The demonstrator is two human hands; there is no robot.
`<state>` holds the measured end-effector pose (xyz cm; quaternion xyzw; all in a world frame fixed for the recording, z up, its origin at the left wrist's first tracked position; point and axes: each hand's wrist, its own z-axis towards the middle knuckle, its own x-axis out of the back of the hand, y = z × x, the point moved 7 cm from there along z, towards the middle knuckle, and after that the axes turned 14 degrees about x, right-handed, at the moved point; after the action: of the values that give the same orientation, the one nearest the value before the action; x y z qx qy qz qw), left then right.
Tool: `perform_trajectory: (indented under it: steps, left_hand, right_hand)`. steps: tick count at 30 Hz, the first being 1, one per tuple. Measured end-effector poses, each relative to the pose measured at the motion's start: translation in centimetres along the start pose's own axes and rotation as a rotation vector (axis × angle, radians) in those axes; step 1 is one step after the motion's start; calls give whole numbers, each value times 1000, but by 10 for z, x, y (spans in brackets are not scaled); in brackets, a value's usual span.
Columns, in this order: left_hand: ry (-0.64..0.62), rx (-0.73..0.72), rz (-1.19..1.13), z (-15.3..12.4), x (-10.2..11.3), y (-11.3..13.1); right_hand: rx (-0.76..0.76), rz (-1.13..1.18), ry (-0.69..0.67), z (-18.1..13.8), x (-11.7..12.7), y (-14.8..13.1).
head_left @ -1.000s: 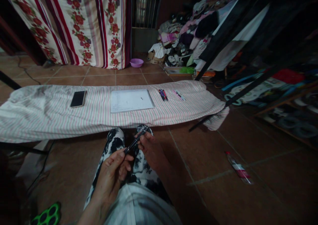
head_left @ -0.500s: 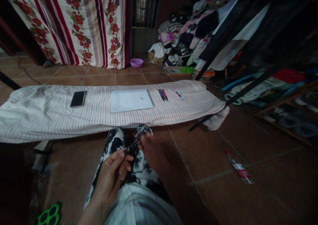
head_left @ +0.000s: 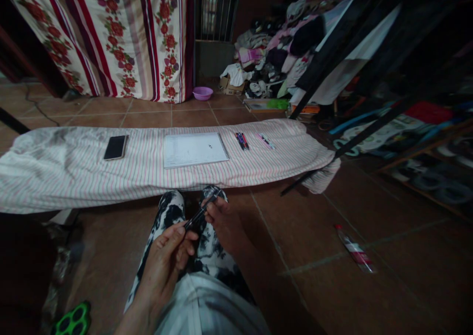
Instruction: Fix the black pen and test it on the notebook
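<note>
Above my lap, a dark pen (head_left: 195,218) slants up to the right between my two hands. The thumb and fingers of my left hand (head_left: 170,251) pinch its lower end. My right hand (head_left: 221,221) grips it near the upper end, where a clear-looking tip sticks out. Beyond my knees, an open spiral notebook (head_left: 192,150) lies on a striped cloth (head_left: 148,177), with a tiny dark item (head_left: 210,147) on its page. Several pens (head_left: 242,141) lie right of the notebook, and a pink and white pen (head_left: 266,141) lies farther right. A phone (head_left: 116,148) rests to the left.
A plastic bottle (head_left: 355,250) lies on the tiled floor at right, and a green object with round holes (head_left: 74,319) sits at lower left. Dark poles (head_left: 318,170) stand by the cloth's right end. Behind are a purple basin (head_left: 203,94), a clothes heap (head_left: 277,54) and a flowered curtain (head_left: 129,39).
Almost nothing differs. Both hands keep their hold on the pen in the same place, and the view has shifted very slightly.
</note>
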<state>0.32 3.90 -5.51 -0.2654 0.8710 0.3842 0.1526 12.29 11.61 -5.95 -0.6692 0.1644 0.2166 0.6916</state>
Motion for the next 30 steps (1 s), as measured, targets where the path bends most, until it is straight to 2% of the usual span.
perform_trajectory:
  steps: [19, 30]
  left_hand:
    - [20, 22, -34, 0, 2, 0]
    - [16, 21, -15, -3, -1, 0]
  right_hand:
    - [-17, 5, 8, -3, -2, -3]
    - [9, -54, -49, 0, -2, -4]
